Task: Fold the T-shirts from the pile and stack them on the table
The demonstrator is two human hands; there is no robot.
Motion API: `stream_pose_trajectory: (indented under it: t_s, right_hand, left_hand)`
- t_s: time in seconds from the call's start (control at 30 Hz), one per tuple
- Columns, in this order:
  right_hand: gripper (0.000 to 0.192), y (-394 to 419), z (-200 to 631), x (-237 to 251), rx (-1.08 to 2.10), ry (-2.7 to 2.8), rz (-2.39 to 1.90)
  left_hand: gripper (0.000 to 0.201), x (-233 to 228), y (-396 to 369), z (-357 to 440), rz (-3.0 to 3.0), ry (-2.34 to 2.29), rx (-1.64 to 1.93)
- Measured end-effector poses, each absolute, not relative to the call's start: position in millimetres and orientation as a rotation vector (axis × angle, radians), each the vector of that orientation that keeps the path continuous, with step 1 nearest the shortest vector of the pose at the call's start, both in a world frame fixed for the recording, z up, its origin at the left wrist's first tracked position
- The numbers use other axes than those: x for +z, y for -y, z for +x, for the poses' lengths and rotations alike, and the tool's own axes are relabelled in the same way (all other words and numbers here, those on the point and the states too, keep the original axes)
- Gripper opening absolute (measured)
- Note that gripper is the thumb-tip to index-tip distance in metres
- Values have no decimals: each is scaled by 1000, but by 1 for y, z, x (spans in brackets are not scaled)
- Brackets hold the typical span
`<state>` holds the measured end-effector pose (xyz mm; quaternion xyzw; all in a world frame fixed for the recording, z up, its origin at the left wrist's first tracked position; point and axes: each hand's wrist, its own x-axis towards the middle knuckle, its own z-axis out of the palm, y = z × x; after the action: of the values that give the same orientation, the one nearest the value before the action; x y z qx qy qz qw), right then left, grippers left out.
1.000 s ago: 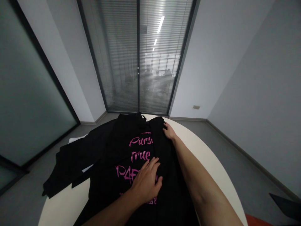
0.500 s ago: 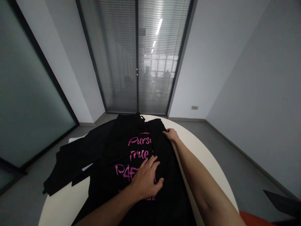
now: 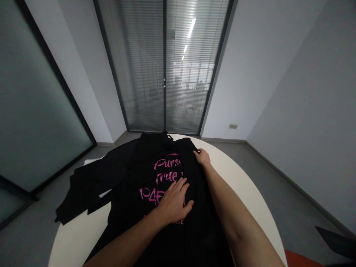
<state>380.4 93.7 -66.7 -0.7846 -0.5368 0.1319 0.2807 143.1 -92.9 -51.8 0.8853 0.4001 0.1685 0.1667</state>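
A round white table (image 3: 244,189) stands in a small room with a grey floor (image 3: 289,200) and pale walls (image 3: 267,55). Beyond it are glass panels with blinds (image 3: 139,74), with a wall plate (image 3: 233,126) low to their right and a frosted panel (image 3: 33,104) on the left. A bit of something red (image 3: 299,259) shows at the lower right.

A black top (image 3: 130,200) with pink lettering (image 3: 167,176) lies spread on the table, under both hands. Its sleeve (image 3: 97,178) reaches out to the table's left edge, and something white (image 3: 105,193) peeks out beside it. A layer of black cloth covers the right ends of the printed words.

The left hand (image 3: 174,202) rests palm down on the lettering, fingers extended and thumb apart, gripping nothing. Farther up, the right hand (image 3: 202,157) pinches the top's right edge, thumb and fingers nearly together on the cloth.
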Motion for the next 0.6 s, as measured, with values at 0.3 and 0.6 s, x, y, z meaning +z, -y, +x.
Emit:
stream_pose_trajectory:
  t_s: [0.3,0.6]
  right_hand:
    - [53,-55,391,-54,476,1571,-2064]
    - [44,10,405,-65,568,1872,-1716]
  left_hand:
    - [48,-48,98,143,2628,-1086,586]
    - [63,-38,155,136,2707,-121,384]
